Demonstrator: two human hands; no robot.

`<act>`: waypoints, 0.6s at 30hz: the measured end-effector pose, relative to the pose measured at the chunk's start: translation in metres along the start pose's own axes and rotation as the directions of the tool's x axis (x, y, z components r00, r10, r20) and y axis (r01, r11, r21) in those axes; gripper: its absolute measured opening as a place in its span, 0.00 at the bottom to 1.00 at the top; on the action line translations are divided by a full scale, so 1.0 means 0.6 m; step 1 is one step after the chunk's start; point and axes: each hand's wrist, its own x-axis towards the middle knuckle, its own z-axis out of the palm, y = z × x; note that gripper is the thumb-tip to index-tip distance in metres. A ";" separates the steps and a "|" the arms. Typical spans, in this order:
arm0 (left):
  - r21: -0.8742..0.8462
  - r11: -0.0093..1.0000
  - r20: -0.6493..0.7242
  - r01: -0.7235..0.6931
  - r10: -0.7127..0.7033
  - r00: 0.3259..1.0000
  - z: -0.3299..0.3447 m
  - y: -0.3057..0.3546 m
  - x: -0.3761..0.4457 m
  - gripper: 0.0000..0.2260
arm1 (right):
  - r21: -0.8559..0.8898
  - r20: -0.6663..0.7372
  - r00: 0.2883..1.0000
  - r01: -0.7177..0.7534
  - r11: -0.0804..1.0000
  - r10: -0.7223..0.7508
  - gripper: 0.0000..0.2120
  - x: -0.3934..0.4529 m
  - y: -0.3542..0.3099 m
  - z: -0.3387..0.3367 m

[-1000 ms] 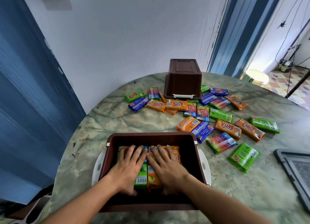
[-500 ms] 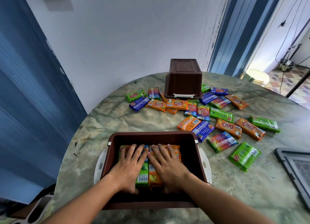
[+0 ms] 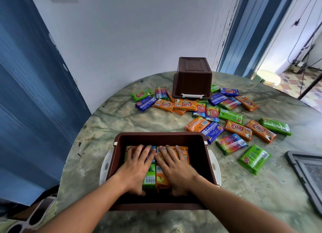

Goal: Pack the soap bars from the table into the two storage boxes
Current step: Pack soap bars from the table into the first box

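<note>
near storage box [image 3: 120, 164]: open, upright, on marble table [image 3: 122, 121]; packed soap bars [image 3: 149, 177] inside | left hand [image 3: 135, 168], right hand [image 3: 176, 168]: fingers straight, slightly spread, pressing flat on packed bars | far storage box [image 3: 192, 77]: upside down; loose soap bars [image 3: 237, 130] scattered around and before it

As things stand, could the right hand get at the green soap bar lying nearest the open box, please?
Probably yes. The right hand lies flat on the packed bars inside the open box, holding nothing, and the green soap bar lies on bare table to that side. Only the box's right wall stands between, so the hand must lift over it.
</note>
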 end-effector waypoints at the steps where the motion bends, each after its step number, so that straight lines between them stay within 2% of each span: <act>1: -0.002 1.000 0.000 -0.001 0.001 1.000 0.001 0.000 0.001 0.59 | 0.002 -0.005 1.000 0.000 1.000 0.000 0.59 0.000 -0.001 0.001; 11: 0.018 1.000 0.007 -0.022 0.022 1.000 -0.008 0.003 -0.004 0.58 | -0.025 0.042 0.999 -0.026 0.999 0.027 0.60 0.000 -0.004 -0.006; 18: 0.011 1.000 0.113 -0.022 0.020 0.993 -0.018 0.014 -0.019 0.60 | -0.110 0.119 0.990 -0.065 0.992 0.078 0.60 -0.002 -0.019 -0.024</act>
